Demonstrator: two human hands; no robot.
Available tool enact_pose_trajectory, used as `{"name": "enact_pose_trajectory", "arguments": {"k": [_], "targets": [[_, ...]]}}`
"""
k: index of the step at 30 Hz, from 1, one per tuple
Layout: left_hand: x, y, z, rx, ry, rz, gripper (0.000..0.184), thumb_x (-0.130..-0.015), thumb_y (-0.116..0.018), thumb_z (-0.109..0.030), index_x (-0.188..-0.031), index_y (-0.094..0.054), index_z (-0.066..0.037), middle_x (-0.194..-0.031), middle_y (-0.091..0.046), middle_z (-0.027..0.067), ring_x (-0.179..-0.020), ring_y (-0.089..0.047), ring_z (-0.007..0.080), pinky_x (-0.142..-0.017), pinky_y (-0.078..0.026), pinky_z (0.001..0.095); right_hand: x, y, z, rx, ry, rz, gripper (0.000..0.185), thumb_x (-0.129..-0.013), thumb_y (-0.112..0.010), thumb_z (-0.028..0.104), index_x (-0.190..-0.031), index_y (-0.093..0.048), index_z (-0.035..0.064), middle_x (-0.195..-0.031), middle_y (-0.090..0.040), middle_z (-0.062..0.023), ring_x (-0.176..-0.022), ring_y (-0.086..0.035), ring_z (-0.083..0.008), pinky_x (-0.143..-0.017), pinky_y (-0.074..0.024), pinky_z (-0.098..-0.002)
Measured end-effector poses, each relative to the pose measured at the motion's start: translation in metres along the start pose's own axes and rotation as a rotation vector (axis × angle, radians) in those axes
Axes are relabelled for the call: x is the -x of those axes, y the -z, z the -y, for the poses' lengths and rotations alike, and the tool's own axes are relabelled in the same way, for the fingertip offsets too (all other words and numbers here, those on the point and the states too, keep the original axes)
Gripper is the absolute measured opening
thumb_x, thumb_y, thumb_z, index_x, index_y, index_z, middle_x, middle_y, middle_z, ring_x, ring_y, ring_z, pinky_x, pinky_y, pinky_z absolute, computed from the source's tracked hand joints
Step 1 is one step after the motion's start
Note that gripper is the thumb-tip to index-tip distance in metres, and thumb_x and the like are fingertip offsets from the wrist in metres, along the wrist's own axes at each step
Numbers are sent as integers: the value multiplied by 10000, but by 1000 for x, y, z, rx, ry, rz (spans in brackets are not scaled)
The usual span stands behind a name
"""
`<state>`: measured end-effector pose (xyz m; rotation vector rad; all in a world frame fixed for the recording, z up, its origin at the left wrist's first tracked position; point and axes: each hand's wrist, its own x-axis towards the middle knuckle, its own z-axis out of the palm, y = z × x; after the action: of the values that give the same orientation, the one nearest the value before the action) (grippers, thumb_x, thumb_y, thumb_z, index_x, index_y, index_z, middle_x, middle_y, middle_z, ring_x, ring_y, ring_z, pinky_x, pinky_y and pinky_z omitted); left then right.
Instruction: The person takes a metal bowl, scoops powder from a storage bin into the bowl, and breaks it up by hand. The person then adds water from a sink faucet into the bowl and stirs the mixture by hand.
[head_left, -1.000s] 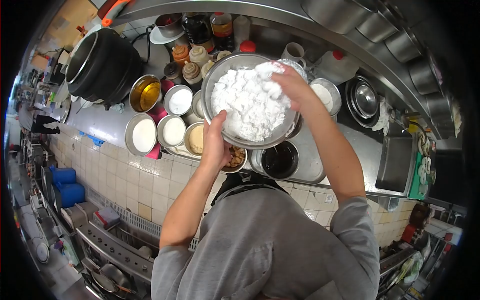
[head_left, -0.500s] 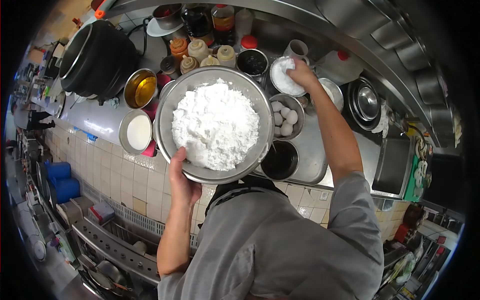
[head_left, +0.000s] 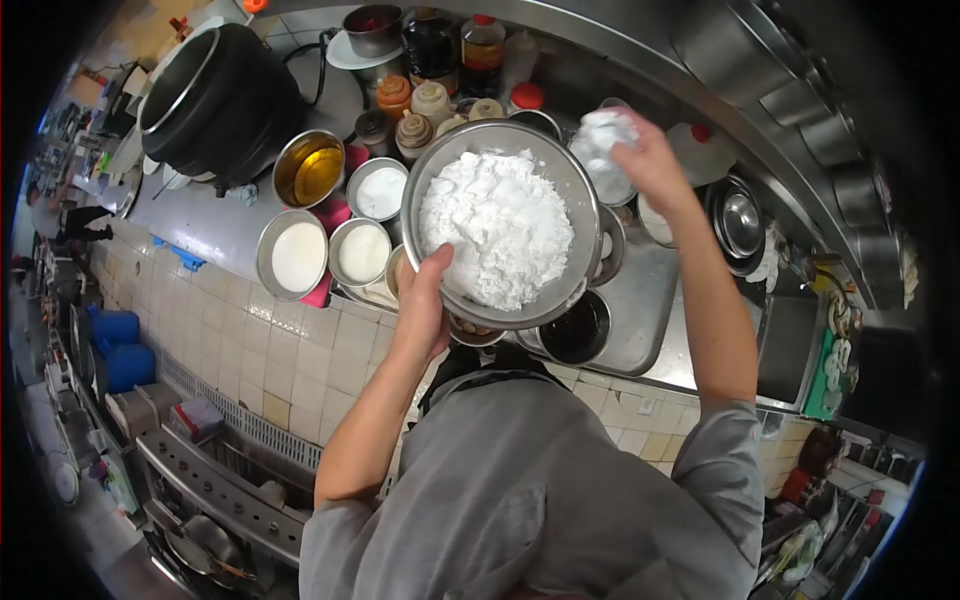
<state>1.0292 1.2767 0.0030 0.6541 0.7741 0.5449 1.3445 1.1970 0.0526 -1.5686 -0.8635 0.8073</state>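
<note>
Grey shirt [head_left: 450,500], 2 short sleeves [head_left: 722,445], pocket-like stitching [head_left: 543,512] on front; black garment [head_left: 458,364] at waist

Left hand [head_left: 421,308] is gripping metal bowl [head_left: 584,222], white powder [head_left: 500,228] sitting inside; right hand [head_left: 655,165] is reaching right of bowl; yellow-liquid pot [head_left: 290,168] is standing left of bowl.

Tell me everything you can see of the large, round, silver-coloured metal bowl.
The large, round, silver-coloured metal bowl looks like stainless steel, with smooth, sloping walls and a circular rim. Its mouth faces the camera, and loose, lumpy white powder heaps inside, leaving bare wall around it. The person's bare left hand grips the near left edge, thumb over the rim. The bowl hides part of the steel counter; its underside is out of sight, so whether anything supports it there cannot be told.
</note>
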Motion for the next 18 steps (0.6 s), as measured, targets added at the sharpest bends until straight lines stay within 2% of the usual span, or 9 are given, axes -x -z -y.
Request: {"name": "enact_pose_trajectory", "arguments": {"k": [1, 2, 3, 5, 6, 8, 13, 16, 18], "targets": [[-4, -3, 0, -41, -8, 14, 636, -917, -615, -291, -1417, -370, 16, -1326, -529, 178, -1197, -567, 293, -1017, -473, 439, 2, -11, 0, 166, 83, 104, 394, -848, -568, 8, -1241, -595, 7, -1075, -696, -95, -977, -668, -183, -896, -524, -296], [-7, -6, 2, -30, -12, 22, 611, -915, -616, -289, -1393, -398, 23, -1292, -548, 188, -1180, -579, 291, -994, -490, 427, 9, -24, 10, 472, 58, 203, 452, -845, -571, 14, -1297, -556, 27, -1213, -638, -122, -1126, -622, -217, -986, -487, -331], [-9, -9, 3, -29, -7, 33, 611, -915, -616, -289, -1393, -398, 23, -1292, -548, 188, -1180, -579, 291, -994, -490, 427, 15, -36, 5, 478, 54, 193, 452, -845, -571, 14, -1297, -556, 27, -1213, -638, -122, -1126, -622, -217, -986, -487, -331], [-13, -15, 3, -28, -14, 69, 577, -916, -611, -285, -1369, -426, 21, -1271, -565, 181, -1146, -600, 288, -974, -503, 421, 24, -57, -17, 956, 324, 260, 548, -831, -588, 16, -1369, -496, 55, -1347, -535, -224, -1269, -529, -341, -1069, -425, -398], [-18, -15, 7, 11, 1, 86, 547, -920, -606, -280, -1351, -446, 16, -1260, -578, 170, -1115, -618, 276, -954, -512, 414, 29, -66, -23, 957, 321, 258, 548, -831, -588, 16, -1369, -496, 55, -1347, -535, -224, -1269, -529, -341, -1069, -425, -398], [-20, -22, 7, 29, 21, 93, 538, -922, -603, -276, -1348, -451, 16, -1254, -584, 168, -1113, -620, 269, -946, -515, 413, 34, -81, -30, 973, 128, 272, 643, -807, -620, 16, -1421, -441, 86, -1412, -430, -290, -1339, -422, -425, -1109, -375, -442], [-25, -24, 7, 57, 55, 95, 513, -925, -593, -263, -1335, -463, 18, -1246, -594, 166, -1109, -623, 254, -940, -515, 406, 30, -97, -31, 879, 96, 378, 601, -814, -604, 9, -1395, -457, 58, -1410, -443, -288, -1308, -463, -421, -1061, -421, -451], [-27, -19, 7, 70, 35, 76, 515, -921, -592, -259, -1331, -462, 25, -1244, -591, 167, -1106, -624, 265, -944, -514, 411, 20, -98, -44, 840, 67, 412, 558, -806, -619, 1, -1350, -516, 63, -1305, -540, -228, -1184, -549, -405, -999, -462, -436], [-28, -15, 6, 51, 83, 68, 529, -916, -593, -258, -1341, -449, 23, -1241, -587, 168, -1111, -622, 277, -953, -512, 421, 11, -94, -54, 801, 264, 240, 467, -810, -579, -17, -1274, -579, 42, -1121, -637, -191, -1041, -631, -338, -911, -503, -422]]}}
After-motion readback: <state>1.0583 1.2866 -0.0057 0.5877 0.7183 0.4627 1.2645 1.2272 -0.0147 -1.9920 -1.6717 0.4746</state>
